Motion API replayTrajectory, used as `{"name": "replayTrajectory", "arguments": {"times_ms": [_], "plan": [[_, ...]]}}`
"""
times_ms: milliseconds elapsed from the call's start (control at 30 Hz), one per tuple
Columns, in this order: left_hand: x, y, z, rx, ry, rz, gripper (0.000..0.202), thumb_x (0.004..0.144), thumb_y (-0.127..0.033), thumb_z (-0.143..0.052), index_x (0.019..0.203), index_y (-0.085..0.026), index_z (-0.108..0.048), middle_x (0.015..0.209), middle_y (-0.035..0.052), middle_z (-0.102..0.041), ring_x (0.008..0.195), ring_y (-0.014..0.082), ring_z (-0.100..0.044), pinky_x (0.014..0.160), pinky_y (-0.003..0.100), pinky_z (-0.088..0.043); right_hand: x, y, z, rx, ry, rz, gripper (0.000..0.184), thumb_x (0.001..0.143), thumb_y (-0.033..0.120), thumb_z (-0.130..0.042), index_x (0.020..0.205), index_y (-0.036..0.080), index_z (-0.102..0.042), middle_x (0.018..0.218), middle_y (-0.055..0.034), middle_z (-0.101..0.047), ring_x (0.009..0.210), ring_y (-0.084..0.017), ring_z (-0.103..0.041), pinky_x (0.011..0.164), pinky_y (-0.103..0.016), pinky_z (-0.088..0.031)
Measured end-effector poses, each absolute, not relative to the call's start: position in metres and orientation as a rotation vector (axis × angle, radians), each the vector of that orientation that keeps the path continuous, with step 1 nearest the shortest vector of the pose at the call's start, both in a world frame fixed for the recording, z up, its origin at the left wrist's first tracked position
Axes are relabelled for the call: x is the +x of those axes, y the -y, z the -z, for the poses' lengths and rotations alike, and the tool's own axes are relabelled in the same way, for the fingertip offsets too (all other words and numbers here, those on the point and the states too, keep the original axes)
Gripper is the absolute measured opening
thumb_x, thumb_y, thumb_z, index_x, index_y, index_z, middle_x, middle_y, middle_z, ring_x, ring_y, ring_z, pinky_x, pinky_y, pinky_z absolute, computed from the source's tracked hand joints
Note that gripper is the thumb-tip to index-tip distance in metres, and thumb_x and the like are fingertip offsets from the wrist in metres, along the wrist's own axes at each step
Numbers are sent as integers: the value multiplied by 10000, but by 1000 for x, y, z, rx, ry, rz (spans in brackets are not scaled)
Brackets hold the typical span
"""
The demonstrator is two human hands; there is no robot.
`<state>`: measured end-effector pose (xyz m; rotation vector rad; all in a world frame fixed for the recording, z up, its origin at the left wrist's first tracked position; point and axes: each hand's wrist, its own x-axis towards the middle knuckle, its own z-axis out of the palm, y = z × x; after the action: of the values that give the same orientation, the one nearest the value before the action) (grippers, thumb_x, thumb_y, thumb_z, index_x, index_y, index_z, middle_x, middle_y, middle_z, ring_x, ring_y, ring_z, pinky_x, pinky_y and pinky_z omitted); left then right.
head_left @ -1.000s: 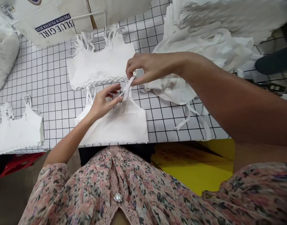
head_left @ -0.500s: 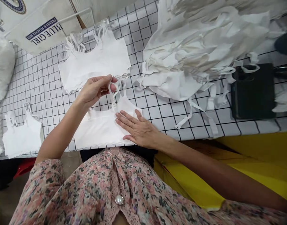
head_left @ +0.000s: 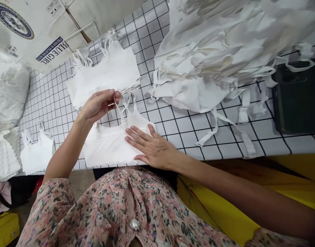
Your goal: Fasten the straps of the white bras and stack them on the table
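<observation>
A white cropped top (head_left: 107, 145) lies flat at the near edge of the grid-patterned table (head_left: 172, 125). My left hand (head_left: 98, 104) pinches one of its thin straps (head_left: 119, 109) and holds it up above the neckline. Flat on the top's lower right part rests my right hand (head_left: 150, 147), fingers spread, holding nothing. Just beyond the top lies a neat stack of the same white tops (head_left: 105, 73).
A big loose heap of white tops (head_left: 224, 58) fills the right half of the table, straps trailing toward the edge. A cardboard box (head_left: 38, 31) stands at the back left. A small top (head_left: 37, 154) lies at the left. A black object (head_left: 299, 99) sits far right.
My right hand let go of the strap and came down flat on the top. My left hand took the strap and holds it up. The view shifted slightly.
</observation>
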<state>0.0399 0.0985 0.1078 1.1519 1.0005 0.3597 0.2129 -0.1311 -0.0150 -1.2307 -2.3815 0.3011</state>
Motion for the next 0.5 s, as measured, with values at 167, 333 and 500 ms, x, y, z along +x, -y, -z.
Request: {"name": "replayTrajectory", "arguments": {"times_ms": [167,333,500], "plan": [[42,-87,-108,1364,-1019,-381,239,952,-413,-844,863,-197,-793,914,45,-760,924,174,-755,875,337,-618,223,125,2,-1102,2216,-306,437,1131,351,-569,1486,124,-683,1599,-200,-648,1496,-366,-626,1188,-681,-536],[51,-58,-114,1455,-919,-384,256,947,-437,-864,872,-198,-811,967,50,-755,1032,199,-748,909,341,-590,232,82,-32,-1272,1603,-749,188,1059,321,-702,1160,188,-788,966,-87,-815,831,-209,-774,750,-364,-653],[49,-33,-122,1534,-832,-414,221,1002,-375,-806,877,-194,-824,967,49,-726,990,175,-724,916,345,-578,222,37,-45,-1333,1463,-1333,241,882,367,-862,858,185,-705,677,-1,-688,558,-143,-632,578,-309,-529]]}}
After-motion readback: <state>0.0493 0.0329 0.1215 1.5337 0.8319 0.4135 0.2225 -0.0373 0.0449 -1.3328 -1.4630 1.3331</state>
